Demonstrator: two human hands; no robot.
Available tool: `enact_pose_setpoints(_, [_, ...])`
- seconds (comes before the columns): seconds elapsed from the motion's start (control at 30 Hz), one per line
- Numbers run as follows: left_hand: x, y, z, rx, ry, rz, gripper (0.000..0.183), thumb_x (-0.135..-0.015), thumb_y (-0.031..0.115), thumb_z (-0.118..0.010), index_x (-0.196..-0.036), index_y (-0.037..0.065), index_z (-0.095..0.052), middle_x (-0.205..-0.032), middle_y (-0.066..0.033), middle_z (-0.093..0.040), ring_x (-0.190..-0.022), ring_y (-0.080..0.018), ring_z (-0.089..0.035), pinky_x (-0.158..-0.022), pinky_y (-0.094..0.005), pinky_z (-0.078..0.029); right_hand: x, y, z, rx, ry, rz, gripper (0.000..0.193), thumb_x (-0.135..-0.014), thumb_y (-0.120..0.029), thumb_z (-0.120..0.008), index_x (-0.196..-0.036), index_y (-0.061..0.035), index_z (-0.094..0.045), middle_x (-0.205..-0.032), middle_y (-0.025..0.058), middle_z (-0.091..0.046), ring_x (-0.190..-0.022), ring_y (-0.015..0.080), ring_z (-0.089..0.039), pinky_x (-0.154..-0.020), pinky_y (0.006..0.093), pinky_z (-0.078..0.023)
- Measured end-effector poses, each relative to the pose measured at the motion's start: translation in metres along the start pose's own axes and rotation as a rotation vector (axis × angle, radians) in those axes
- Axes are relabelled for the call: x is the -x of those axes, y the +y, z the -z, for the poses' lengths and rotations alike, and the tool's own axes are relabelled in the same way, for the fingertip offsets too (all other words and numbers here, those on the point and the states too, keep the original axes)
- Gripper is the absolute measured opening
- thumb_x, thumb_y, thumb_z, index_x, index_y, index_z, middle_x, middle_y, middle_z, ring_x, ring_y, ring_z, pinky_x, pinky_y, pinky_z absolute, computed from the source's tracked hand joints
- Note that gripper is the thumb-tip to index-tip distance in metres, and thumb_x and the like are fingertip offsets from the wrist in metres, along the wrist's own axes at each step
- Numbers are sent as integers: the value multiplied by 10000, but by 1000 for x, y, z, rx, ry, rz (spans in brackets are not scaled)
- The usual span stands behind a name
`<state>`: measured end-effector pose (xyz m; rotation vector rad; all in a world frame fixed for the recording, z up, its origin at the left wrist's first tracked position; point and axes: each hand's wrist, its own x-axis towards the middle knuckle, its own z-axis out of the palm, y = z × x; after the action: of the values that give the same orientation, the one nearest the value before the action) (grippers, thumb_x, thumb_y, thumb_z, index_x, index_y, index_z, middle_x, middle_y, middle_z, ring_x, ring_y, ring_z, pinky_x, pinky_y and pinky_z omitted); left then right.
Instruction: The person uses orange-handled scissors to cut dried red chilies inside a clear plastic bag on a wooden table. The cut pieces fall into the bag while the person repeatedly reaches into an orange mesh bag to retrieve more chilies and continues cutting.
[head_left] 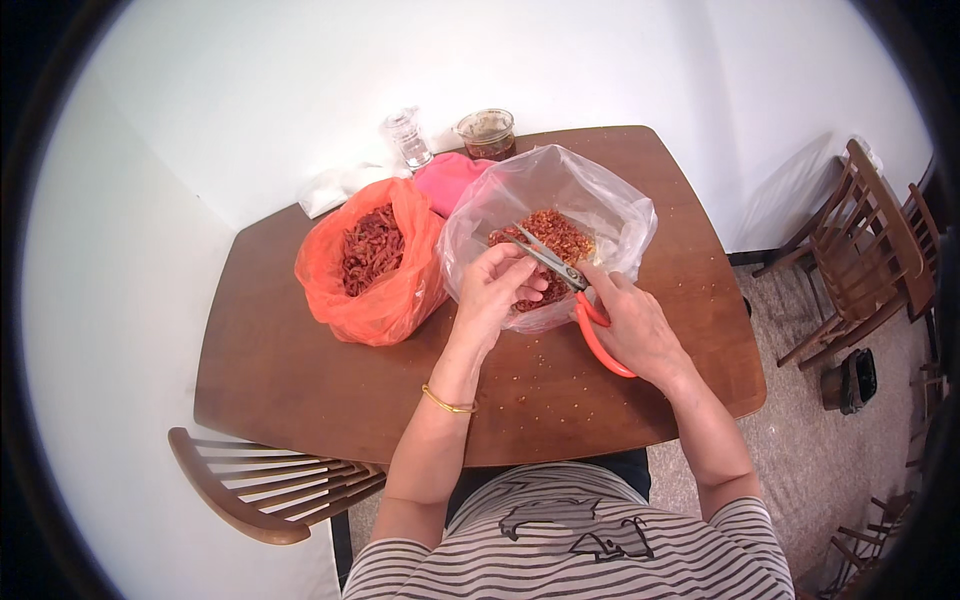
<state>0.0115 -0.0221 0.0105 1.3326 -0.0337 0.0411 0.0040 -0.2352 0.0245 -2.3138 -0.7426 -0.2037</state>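
Note:
My right hand [630, 325] grips a pair of scissors [600, 340] with red-orange handles and grey metal blades. The blades are parted and point up and left over a clear plastic bag [620, 240] that stands wide at the top. Cut dried red chili pieces and pale seeds [560, 240] lie inside it. Right beside the blades, my left hand [495, 288] is closed, its fingertips pinching what looks like a dried red chili, mostly hidden by the fingers. To the left, an orange-red plastic bag [350, 315] holds many whole dried red chilies [372, 250].
Behind the bags are a pink cloth-like bundle [452, 180], a glass jar with dark contents [487, 135], a clear cup [408, 140] and white tissue [345, 187]. Seeds dot the brown wooden table [540, 420]. Wooden chairs [290, 490] and a small bin [850, 382] stand around.

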Motion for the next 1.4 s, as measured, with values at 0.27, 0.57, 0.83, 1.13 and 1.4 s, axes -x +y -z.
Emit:
enact_pose_setpoints(0.27, [1,-3,-1,9,45,85,166,-926,109,-641,-1066,23,-621,-954,-78,-684,-771,-132,-647,-665,-259,-541,-3,-1,4,14,-105,-52,406,-908,-231,-617,-1259,-56,-511,-962,234,-645,-838,439,-630,-713,505,-512])
enact_pose_setpoints(0.57, [0,-6,-1,54,30,26,148,-939,107,-613,-1047,5,-611,-933,-84,-682,-756,-126,-644,-643,-248,-542,1,-5,3,38,-66,-71,449,-909,-243,-622,-1288,-43,-491,-973,231,-614,-902,411,-632,-756,483,-514])
enact_pose_setpoints(0.83, [1,-6,-4,107,40,66,163,-937,95,-617,-1059,-12,-612,-942,-90,-680,-765,-134,-648,-653,-253,-545,2,-5,-1,37,-56,-47,423,-915,-222,-609,-1279,-45,-485,-964,235,-614,-856,436,-628,-728,505,-509])
enact_pose_setpoints(1.13, [3,-3,-6,115,88,85,157,-928,87,-629,-1048,-11,-607,-942,-98,-681,-768,-143,-655,-649,-261,-550,-1,-2,0,56,-97,-59,383,-924,-221,-597,-1240,-28,-496,-896,228,-635,-825,437,-627,-696,519,-504])
enact_pose_setpoints(1.4, [3,-6,-3,136,63,44,118,-936,91,-614,-1018,6,-617,-920,-87,-675,-769,-138,-655,-653,-259,-551,2,-6,-2,62,-68,-43,464,-924,-227,-601,-1315,-17,-464,-999,250,-606,-876,433,-630,-752,487,-510])
